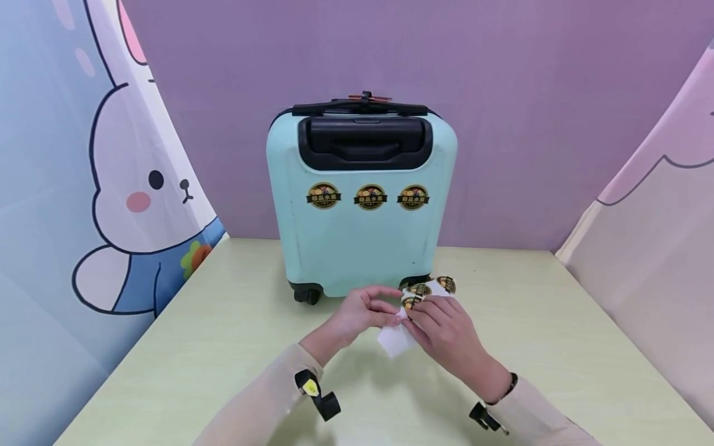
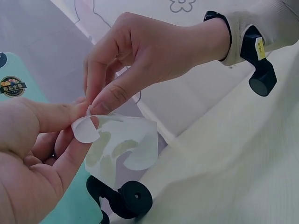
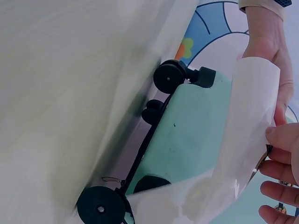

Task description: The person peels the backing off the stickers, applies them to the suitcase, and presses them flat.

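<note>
In the head view both hands meet over the table, low in front of the suitcase. The left hand [image 1: 362, 314] pinches the edge of a white sticker sheet [image 1: 393, 341] between thumb and fingers. From the other side the right hand [image 1: 446, 333] grips it, with thumb and index fingertip close to the left thumb. Round black-and-gold stickers [image 1: 446, 284] show on the sheet's far part. Its pale backing [image 2: 145, 154] faces the left wrist camera, with a small curled flap [image 2: 85, 130] by the touching fingertips. Seen from the right wrist, the sheet [image 3: 250, 102] bends in a curve.
A mint-green suitcase [image 1: 362, 241] stands upright on the pale table [image 1: 530, 322]. Three matching stickers form a row on its front: left sticker [image 1: 323, 196], middle sticker [image 1: 370, 197], right sticker [image 1: 413, 197]. Behind is a purple wall [image 1: 530, 124]; a rabbit-print cloth [image 1: 128, 179] hangs left.
</note>
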Tool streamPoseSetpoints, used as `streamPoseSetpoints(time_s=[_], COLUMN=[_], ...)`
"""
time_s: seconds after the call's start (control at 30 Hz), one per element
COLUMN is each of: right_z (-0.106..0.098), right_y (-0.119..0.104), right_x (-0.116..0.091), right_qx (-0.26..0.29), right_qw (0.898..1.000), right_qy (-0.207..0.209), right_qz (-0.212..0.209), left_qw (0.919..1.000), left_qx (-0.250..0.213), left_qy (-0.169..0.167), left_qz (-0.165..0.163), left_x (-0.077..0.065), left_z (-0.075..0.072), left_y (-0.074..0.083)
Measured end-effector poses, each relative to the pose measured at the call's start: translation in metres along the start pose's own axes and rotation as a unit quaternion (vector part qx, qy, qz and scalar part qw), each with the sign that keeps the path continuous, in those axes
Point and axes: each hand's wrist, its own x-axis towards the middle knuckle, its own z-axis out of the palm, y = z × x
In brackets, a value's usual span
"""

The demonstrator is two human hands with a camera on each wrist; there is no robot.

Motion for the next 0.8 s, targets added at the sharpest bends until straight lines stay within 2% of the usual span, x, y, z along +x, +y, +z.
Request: streamPoseSetpoints(time_s=[0.53,0.8], right_z=[0.002,0.0024], right_y=[-0.0024,-0.0045], right_x=[-0.0013,-0.0004], right_qx=[0.03,0.032], right_qw=[0.999,0.999], right_qy=[-0.028,-0.014], right_qz=[0.024,0.021], left_qw=[0.9998,0.9992], left_qx=[0.011,0.012], left_qy=[0.014,0.038], left_qz=[0.001,0.0], left_x=[-0.0009,-0.0014], left_z=[-0.0029,-0.0008], left_y=[-0.0029,-0.0045])
